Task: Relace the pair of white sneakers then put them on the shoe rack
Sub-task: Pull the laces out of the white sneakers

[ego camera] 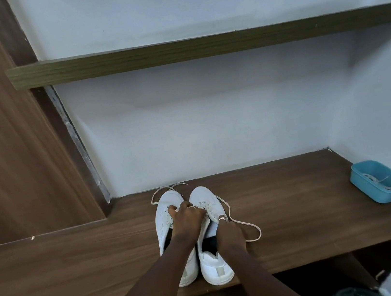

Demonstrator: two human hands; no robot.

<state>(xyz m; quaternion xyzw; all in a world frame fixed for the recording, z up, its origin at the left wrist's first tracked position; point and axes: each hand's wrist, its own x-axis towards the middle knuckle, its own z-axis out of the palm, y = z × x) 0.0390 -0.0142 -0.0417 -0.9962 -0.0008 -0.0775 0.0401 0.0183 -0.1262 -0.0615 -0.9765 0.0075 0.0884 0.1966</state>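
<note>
Two white low-top leather sneakers stand side by side, touching, on a brown wood-grain surface (pixel 298 198), toes toward the pale wall. The left sneaker (pixel 164 218) has a loose cream flat lace (pixel 157 194) looping out past its toe. The right sneaker (pixel 216 269) trails its own cream lace (pixel 250 225) in a long loop over the surface on its outer side.

The left hand (pixel 187 216) lies across the lacing where the two shoes meet, fingers curled down onto it (a ring shows on one finger). Whether its grip has closed on a lace or only presses there, I cannot tell. The right hand (pixel 228 231) grips the right sneaker at the outer edge of its opening, fingers curled over the rim, a ring on one of them.

Well apart, at the far right end of the surface, sits a shallow blue plastic tray (pixel 356 177) with white laces (pixel 378 181) in it. An olive-brown wooden shelf (pixel 200 48) runs across the wall above.
</note>
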